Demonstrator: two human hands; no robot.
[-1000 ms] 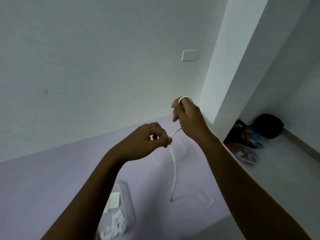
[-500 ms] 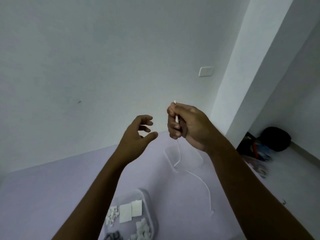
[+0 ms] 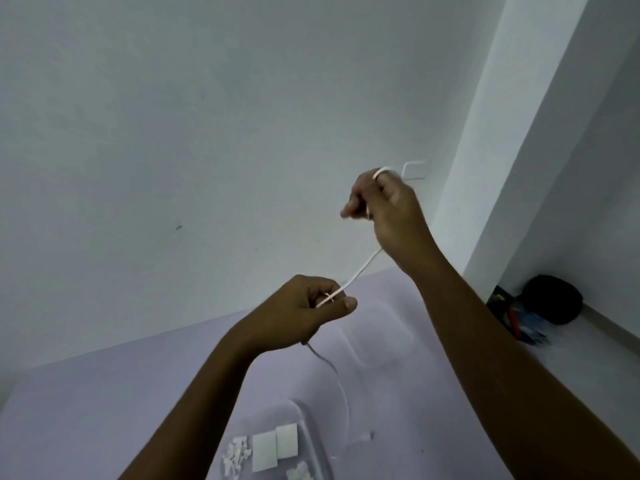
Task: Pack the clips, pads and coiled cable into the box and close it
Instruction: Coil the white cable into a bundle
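Note:
A thin white cable (image 3: 360,271) runs taut between my two raised hands. My right hand (image 3: 384,202) is up high, closed around a loop of it wound over the fingers. My left hand (image 3: 304,310) is lower, pinching the cable between thumb and fingers. The loose tail hangs from my left hand down to the lilac surface. A clear plastic box (image 3: 311,431) sits open at the bottom, holding white square pads (image 3: 273,445) and small white clips (image 3: 237,457). Its clear lid (image 3: 381,337) lies further back.
The lilac surface (image 3: 138,393) meets a white wall behind. To the right a white pillar stands, and beyond it a dark round object (image 3: 552,299) and a cluttered pile with red and blue items (image 3: 519,322) lie on the pale floor.
My left hand has dropped and closed on the cable, after being open. My right hand has risen with another loop around its fingers. The view has tilted slightly.

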